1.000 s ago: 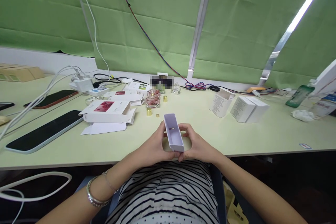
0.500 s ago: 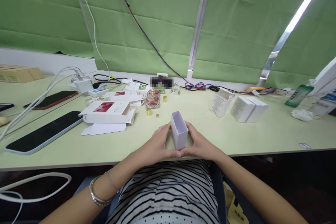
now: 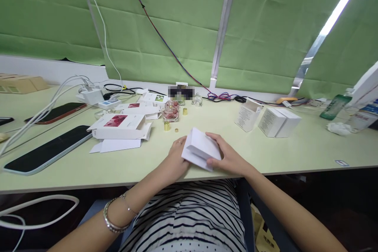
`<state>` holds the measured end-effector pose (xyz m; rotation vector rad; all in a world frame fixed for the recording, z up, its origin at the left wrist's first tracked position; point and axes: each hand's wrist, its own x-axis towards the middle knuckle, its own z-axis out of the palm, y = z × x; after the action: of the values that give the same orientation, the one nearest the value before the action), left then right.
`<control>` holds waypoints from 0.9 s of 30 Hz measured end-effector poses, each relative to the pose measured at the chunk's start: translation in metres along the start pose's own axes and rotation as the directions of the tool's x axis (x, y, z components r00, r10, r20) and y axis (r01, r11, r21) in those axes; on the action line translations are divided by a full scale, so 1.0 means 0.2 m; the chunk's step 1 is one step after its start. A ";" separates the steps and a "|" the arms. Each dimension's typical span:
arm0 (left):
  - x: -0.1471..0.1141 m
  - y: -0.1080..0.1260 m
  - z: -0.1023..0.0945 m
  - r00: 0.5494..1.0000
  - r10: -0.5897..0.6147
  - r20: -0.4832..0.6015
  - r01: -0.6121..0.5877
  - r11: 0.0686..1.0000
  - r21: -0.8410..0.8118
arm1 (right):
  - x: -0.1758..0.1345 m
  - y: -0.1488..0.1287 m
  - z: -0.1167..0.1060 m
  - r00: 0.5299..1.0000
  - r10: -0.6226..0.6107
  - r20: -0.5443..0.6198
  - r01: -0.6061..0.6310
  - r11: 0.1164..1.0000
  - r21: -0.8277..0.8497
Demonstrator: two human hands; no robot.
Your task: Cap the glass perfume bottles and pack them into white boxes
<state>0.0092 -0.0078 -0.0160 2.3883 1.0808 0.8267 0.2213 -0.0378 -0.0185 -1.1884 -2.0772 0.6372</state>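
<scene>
White carton [image 3: 204,145]; gold cap [image 3: 167,126]; black-white striped garment [image 3: 189,212].

white card piece [image 3: 205,145] | plain, folded, lower layer showing beneath | broad face up, tilted | between left hand [image 3: 177,160] and right hand [image 3: 228,158]

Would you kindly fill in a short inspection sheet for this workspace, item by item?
Surface: pale green desk, fullest at the left and back.
Things in hand: white carton, tilted near the front edge.
Clutter: printed cartons and phones left; glass containers and gold-coloured caps mid-desk; white boxes, green bottle and crumpled tissue right.
Grip: left hand and right hand both hold the carton; left fingers partly hidden.
Cables: white cables cross the left side; red-and-blue cable coiled at the back.
Surroundings: green blinds behind; other people, nothing seen.
</scene>
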 end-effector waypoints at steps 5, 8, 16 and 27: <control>0.01 -0.04 -0.02 0.983 -0.171 -0.073 0.165 0.983 -0.079 | 0.00 0.06 -0.06 0.981 0.144 -0.127 -0.166 0.970 -0.177; 0.00 -0.03 -0.03 0.993 -0.120 -0.015 0.118 0.988 -0.094 | 0.00 0.08 -0.06 0.963 0.192 -0.188 -0.226 0.958 -0.178; 0.01 0.02 -0.03 0.992 -0.120 0.042 0.122 0.990 -0.069 | -0.01 0.08 -0.05 0.979 0.143 -0.145 -0.163 0.977 -0.139; 0.00 0.02 -0.04 0.992 -0.099 0.079 0.108 0.988 -0.112 | -0.03 0.09 -0.14 0.992 0.087 0.088 -0.076 0.990 -0.120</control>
<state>0.0060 -0.0096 -0.0076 2.2288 1.0877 0.7395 0.2543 -0.0325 -0.0144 -1.3384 -2.1781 0.6262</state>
